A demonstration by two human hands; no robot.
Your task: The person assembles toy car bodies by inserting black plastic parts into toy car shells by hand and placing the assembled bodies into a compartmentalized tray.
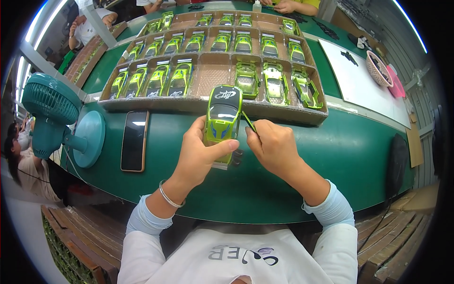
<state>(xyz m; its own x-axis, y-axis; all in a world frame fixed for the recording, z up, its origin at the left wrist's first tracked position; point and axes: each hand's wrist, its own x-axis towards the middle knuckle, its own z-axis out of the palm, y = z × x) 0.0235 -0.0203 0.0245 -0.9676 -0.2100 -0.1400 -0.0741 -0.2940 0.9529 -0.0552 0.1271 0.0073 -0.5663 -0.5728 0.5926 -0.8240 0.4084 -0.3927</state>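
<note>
My left hand is closed around a green toy car with a black front and blue markings, held upright over the table. The thumb lies across its lower end. Beside the car's right side, my right hand pinches a thin green-and-dark piece, whose tip is at the car's edge. Its exact kind does not show. Just beyond the car stands a cardboard tray with compartments, holding several similar green cars. Bare green shells lie in its near right compartments.
The green table carries a phone and a teal fan at left. On the right are a white board, a woven basket and a black object. Other people sit across the table.
</note>
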